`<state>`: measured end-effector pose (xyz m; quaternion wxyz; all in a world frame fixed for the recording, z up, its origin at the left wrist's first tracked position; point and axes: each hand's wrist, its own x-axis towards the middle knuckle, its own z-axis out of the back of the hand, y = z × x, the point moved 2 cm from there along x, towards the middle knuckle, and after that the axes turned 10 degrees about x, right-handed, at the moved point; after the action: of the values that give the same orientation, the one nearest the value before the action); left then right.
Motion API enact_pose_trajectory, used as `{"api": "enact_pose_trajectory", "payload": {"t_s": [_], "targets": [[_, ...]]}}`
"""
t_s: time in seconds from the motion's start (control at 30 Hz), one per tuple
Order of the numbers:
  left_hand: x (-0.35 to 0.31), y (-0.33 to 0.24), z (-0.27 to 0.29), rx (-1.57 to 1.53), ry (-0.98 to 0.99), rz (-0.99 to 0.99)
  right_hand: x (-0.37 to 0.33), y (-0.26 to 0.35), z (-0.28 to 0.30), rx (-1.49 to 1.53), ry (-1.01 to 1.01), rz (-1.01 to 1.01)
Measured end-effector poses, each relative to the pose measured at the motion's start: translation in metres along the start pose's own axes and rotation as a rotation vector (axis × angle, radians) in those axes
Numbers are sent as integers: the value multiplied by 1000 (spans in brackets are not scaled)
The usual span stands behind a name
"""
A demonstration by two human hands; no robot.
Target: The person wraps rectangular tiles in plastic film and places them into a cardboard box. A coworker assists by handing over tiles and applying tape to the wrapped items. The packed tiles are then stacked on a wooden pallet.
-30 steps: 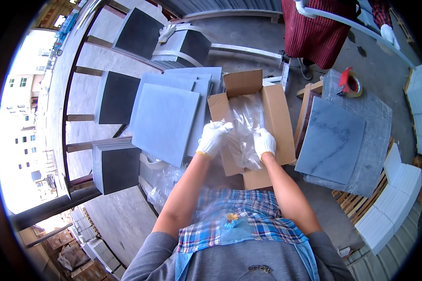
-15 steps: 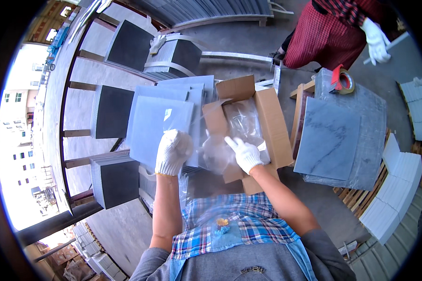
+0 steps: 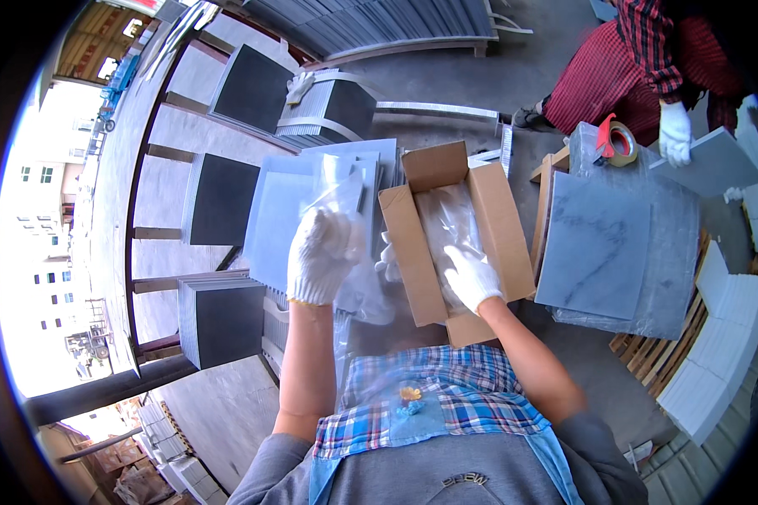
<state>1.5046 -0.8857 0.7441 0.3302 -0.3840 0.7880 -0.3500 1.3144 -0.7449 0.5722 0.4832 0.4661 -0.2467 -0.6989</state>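
Note:
My left hand, in a white knit glove, is closed on a clear plastic bag, which hangs loose beside the box and over the grey slabs. An open cardboard box stands right of it with its flaps up. Inside the box lies clear plastic film. My right hand, also gloved, reaches over the box's near right part with fingers apart against the film. What lies under the film is hard to make out. Grey stone slabs are stacked under and beyond my left hand.
To the right, a veined grey slab lies on a wrapped stack, with a tape dispenser at its far end. Beyond it a co-worker's gloved hand holds a grey tile. Dark tile stacks stand left.
My left hand has lifted the plastic bag away from the box. My right hand has moved down into the box. The co-worker's tile has swung lower, toward the wrapped stack.

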Motion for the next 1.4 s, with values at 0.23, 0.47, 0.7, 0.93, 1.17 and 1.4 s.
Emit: {"api": "enact_pose_trajectory", "payload": {"t_s": [0.23,0.47,0.7,0.93,1.17,1.4], "targets": [[47,82,-31,429,86,10,-60,59,16,855,-243,366],[84,177,-108,760,33,204,-78,-49,50,737,-606,70],[136,323,-191,1133,53,57,-125,-160,120,603,-815,-224],[145,424,-315,1542,58,-257,-147,-254,187,361,-936,-391],[134,475,-360,1617,225,-559,-172,-295,215,747,-872,-491],[113,474,-363,1760,411,-772,-187,-301,250,972,-709,-526]]}}
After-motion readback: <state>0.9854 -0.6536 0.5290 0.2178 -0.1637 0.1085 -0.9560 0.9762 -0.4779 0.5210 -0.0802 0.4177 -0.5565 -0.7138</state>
